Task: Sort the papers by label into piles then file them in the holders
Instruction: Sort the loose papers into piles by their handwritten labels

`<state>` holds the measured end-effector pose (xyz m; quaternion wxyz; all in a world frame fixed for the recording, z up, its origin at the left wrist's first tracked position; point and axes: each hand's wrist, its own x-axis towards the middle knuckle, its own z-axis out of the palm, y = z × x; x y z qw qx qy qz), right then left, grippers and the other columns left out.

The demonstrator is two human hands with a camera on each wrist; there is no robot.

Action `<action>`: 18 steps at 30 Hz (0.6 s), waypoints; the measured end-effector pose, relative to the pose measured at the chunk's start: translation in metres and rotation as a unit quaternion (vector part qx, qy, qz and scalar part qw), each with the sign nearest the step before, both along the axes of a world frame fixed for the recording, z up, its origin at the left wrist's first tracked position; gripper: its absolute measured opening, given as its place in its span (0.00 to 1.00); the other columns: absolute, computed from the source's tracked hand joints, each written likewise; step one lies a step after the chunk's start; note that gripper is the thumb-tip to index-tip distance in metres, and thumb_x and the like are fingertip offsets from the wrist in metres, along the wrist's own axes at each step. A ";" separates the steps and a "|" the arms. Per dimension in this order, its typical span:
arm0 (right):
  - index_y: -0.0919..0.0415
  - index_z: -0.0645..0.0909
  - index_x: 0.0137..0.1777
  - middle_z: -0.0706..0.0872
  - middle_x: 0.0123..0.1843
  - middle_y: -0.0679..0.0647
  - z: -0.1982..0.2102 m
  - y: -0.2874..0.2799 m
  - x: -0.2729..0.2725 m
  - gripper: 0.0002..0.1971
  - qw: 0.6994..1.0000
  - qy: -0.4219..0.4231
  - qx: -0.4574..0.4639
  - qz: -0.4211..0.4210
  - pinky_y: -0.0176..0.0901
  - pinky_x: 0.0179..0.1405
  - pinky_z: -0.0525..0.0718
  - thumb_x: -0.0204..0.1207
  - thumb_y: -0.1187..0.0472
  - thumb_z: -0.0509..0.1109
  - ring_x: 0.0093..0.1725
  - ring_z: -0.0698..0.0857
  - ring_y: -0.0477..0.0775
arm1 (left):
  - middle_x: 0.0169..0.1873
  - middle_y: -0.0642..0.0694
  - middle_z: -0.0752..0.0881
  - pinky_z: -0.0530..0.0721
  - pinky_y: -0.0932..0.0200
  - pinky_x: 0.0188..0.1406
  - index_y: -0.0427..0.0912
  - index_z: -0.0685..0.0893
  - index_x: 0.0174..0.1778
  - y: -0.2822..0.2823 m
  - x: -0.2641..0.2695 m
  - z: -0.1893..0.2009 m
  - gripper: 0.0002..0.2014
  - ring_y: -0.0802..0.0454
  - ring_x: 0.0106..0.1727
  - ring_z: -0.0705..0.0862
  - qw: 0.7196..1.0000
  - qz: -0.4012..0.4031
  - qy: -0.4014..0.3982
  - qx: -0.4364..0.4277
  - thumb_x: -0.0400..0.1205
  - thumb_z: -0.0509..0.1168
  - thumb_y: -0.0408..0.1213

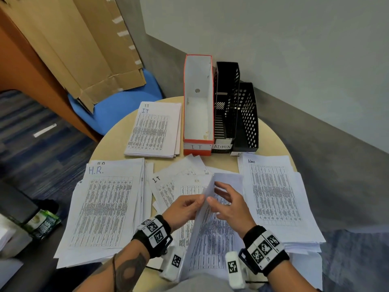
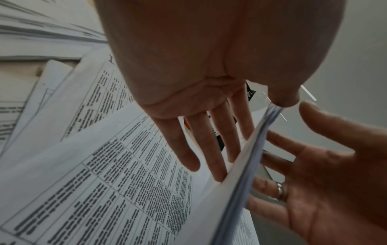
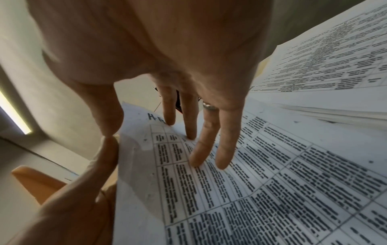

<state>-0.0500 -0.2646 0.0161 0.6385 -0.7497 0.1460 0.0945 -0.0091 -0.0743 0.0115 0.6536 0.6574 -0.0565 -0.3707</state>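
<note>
Sorting step: left hand pinches 1 raised white printed sheet, right hand spread loose behind it; next, read its label.

Papers part-sorted, holders unfilled
H.R. pile left, IT pile behind, Admin pile right; unsorted sheets centre; three holders upright at back.

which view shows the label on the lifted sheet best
Right wrist: the lifted sheet faces that camera, its handwritten label starting with H beside the right hand. Head shows its unlabelled side; left wrist shows only its edge.
</note>
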 end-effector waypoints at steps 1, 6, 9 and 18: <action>0.35 0.78 0.73 0.85 0.70 0.38 0.000 0.000 0.000 0.37 1.000 0.001 0.001 -0.002 0.64 0.63 0.89 0.62 0.32 0.80 0.72 0.81 0.37 | 0.55 0.43 0.93 0.90 0.45 0.64 0.44 0.91 0.63 0.000 0.000 0.000 0.24 0.44 0.59 0.92 1.000 0.001 0.000 -0.002 0.87 0.60 0.57; 0.36 0.80 0.71 0.87 0.68 0.41 0.001 -0.002 0.001 0.34 1.000 0.002 0.005 -0.009 0.62 0.61 0.90 0.64 0.32 0.80 0.69 0.85 0.41 | 0.57 0.44 0.93 0.87 0.40 0.68 0.46 0.92 0.62 0.000 -0.001 0.000 0.21 0.44 0.61 0.91 1.000 -0.007 -0.015 0.004 0.89 0.60 0.55; 0.36 0.82 0.68 0.89 0.66 0.42 0.004 -0.002 0.000 0.31 1.000 0.002 0.007 -0.020 0.59 0.58 0.92 0.63 0.32 0.81 0.64 0.89 0.48 | 0.58 0.44 0.93 0.87 0.39 0.68 0.45 0.91 0.64 -0.002 -0.002 0.000 0.21 0.45 0.62 0.91 1.000 -0.014 -0.013 -0.003 0.89 0.60 0.53; 0.51 0.84 0.69 0.91 0.64 0.52 0.003 -0.004 -0.001 0.22 0.997 0.005 0.059 -0.046 0.56 0.47 0.94 0.76 0.54 0.81 0.65 0.89 0.54 | 0.59 0.44 0.93 0.86 0.37 0.69 0.47 0.91 0.66 -0.004 -0.001 0.000 0.18 0.44 0.63 0.91 0.999 -0.023 -0.022 -0.010 0.88 0.63 0.51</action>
